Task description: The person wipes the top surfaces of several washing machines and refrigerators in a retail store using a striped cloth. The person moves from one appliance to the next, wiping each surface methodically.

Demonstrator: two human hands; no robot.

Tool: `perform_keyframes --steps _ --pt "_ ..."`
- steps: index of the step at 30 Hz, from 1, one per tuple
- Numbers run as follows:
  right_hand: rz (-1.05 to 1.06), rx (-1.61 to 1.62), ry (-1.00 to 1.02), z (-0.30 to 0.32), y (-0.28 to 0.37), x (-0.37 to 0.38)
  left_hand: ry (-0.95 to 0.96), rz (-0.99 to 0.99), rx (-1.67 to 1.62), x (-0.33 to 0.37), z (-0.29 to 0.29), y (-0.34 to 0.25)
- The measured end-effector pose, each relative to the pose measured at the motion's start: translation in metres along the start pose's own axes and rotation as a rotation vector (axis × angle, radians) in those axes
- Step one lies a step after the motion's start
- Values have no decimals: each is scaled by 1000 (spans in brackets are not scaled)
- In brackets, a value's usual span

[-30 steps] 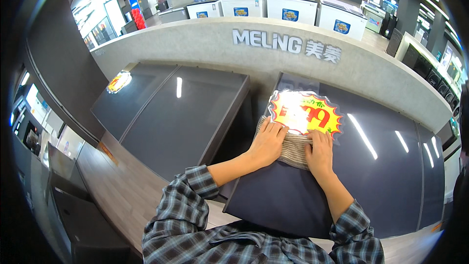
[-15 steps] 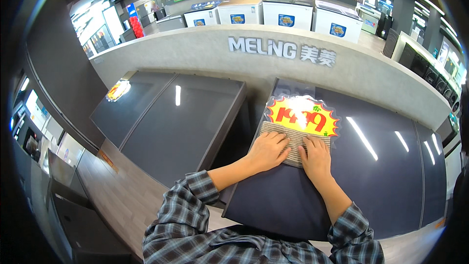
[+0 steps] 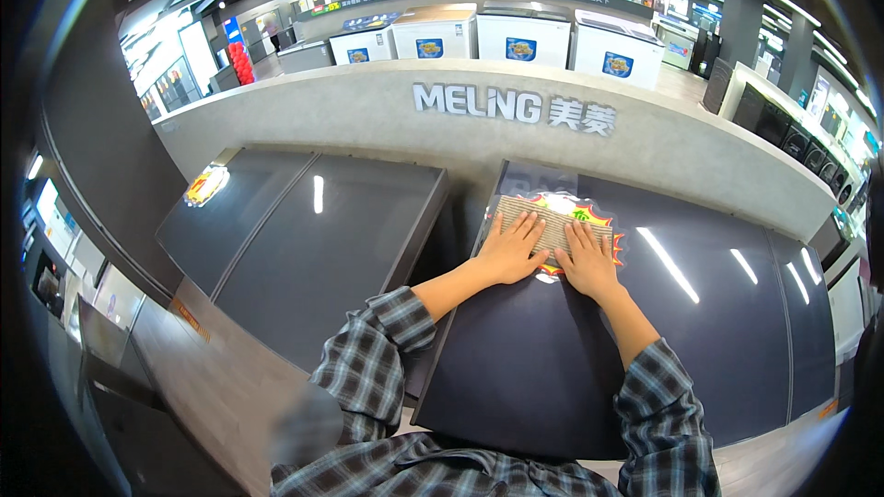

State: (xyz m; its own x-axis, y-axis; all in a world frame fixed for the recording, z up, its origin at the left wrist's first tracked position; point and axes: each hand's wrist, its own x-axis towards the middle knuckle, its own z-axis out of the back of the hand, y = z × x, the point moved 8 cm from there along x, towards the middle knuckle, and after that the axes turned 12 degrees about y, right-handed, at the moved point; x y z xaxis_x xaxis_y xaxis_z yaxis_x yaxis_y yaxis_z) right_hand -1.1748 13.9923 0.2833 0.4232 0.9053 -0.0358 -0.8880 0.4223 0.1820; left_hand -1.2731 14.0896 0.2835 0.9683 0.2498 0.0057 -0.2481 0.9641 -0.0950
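A brown-and-beige striped cloth [image 3: 552, 232] lies spread over a yellow-and-red starburst price sign [image 3: 590, 213]. The sign is on the dark glossy panel of a large appliance [image 3: 534, 359]; only its edges show around the cloth. My left hand [image 3: 512, 250] rests flat on the cloth's left half, fingers stretched out. On the right half lies my right hand [image 3: 587, 260], its fingers also extended and slightly apart. Both hands press from above and neither is wrapped round the cloth.
A second dark appliance [image 3: 341, 230] stands to the left across a narrow gap, with another bright sign [image 3: 207, 184] on it. Behind runs a low grey wall [image 3: 350, 110] with raised lettering. White chest freezers [image 3: 525, 37] stand beyond it.
Both hands have slid the cloth away from me, up over the sign, covering most of its face. The sign's lower edge now shows below the cloth. The view has shifted slightly.
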Motion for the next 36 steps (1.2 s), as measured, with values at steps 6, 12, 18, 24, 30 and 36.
perform_keyframes --steps 6,12,18,24,30,36 --pt "-130 -38 18 7 -25 40 70 88 -34 46 1 23" --pt "-146 -55 17 8 -32 86 -23 124 -27 81 3 53" --pt "-169 -45 45 4 -43 112 -46 165 -59 99 3 62" --pt "-173 -56 35 9 -45 132 -76 215 -39 113 6 74" --pt "-184 -65 53 10 -48 141 -76 231 -42 121 4 78" --pt "-152 -64 39 9 -52 148 -95 225 -25 126 2 81"
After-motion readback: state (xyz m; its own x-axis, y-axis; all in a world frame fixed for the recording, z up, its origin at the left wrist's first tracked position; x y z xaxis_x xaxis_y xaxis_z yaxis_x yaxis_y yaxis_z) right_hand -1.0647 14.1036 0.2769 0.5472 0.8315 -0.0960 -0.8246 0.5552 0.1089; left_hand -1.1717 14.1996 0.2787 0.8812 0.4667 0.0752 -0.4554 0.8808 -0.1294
